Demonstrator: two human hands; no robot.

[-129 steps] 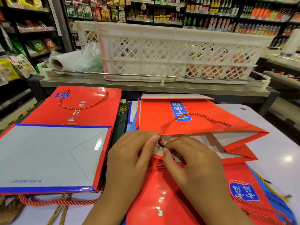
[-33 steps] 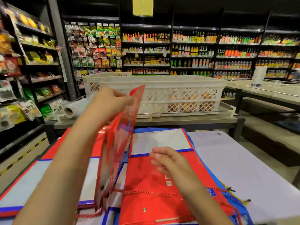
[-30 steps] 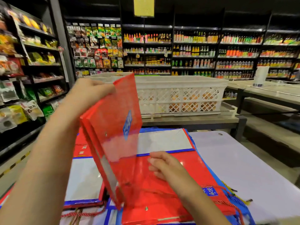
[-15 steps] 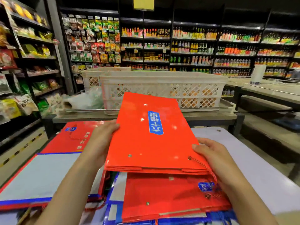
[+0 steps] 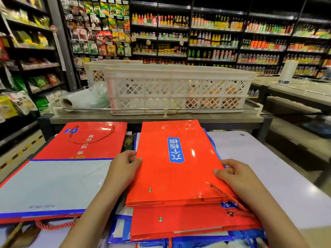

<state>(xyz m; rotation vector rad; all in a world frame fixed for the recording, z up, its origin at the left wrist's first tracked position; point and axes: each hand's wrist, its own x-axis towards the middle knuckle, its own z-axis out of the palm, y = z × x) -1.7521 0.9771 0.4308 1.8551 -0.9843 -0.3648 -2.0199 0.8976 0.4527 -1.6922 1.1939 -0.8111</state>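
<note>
At six o'clock, nearest the person, a stack of flattened bags [image 5: 188,222] lies on the table [image 5: 272,169], its top bag red with its eyelets toward the near edge. On or just over it is the red paper bag [image 5: 161,178], folded flat, label up and mouth end near; whether its weight already rests on the stack I cannot tell. The left hand [image 5: 123,169] grasps its nine o'clock edge with the thumb on top, and the right hand [image 5: 234,178] grasps the three o'clock edge the same way. The rope handle [image 5: 231,199] trails out under the right wrist toward five o'clock. To do this well, I judge, bring the bag down level and square its near edge and sides to the one beneath. Lay the rope flat so it raises no ridge, then draw the fingers out sideways so the glossy paper does not skate. At nine to ten o'clock a second pile [image 5: 53,185] lies alongside. At twelve o'clock, farther off, a white crate [image 5: 179,90] stands on a counter, with store shelves [image 5: 215,36] behind it.
</note>
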